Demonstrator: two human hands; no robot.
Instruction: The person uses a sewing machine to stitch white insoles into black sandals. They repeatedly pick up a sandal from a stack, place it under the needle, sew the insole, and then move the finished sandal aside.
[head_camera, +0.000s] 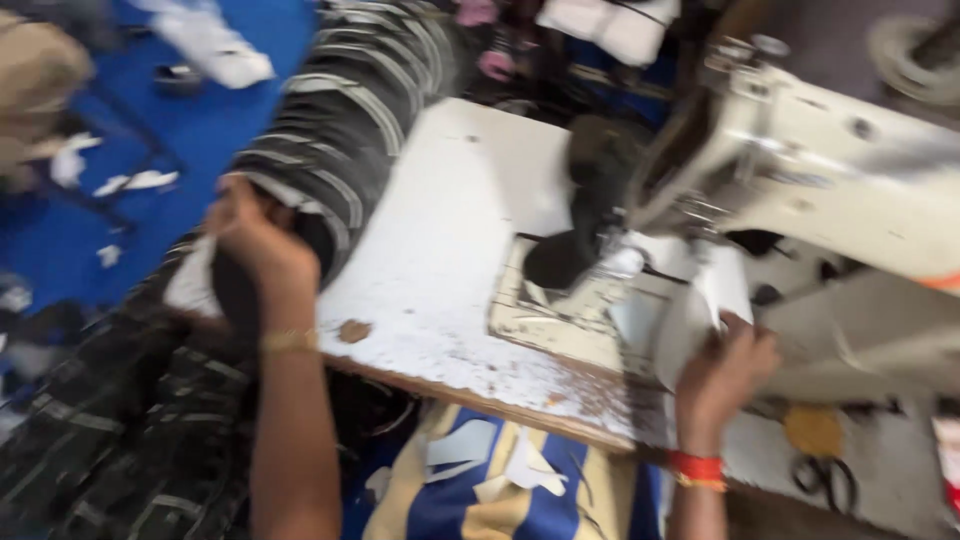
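My left hand (258, 245) grips the edge of a dark fabric with white stripes (345, 120) that hangs in a thick pile over the left end of the white worktable (440, 250). My right hand (722, 368) is closed on a piece of white fabric (690, 310) beside the needle area of the cream sewing machine (820, 170). A dark piece of cloth (590, 200) lies under the machine's head. The picture is blurred by motion.
More dark striped fabric (120, 420) is heaped at the lower left. A blue floor (180, 120) with white scraps lies beyond. Black scissors (825, 475) and a yellow round object (812, 430) sit on the table at the lower right. The table's front edge is chipped wood.
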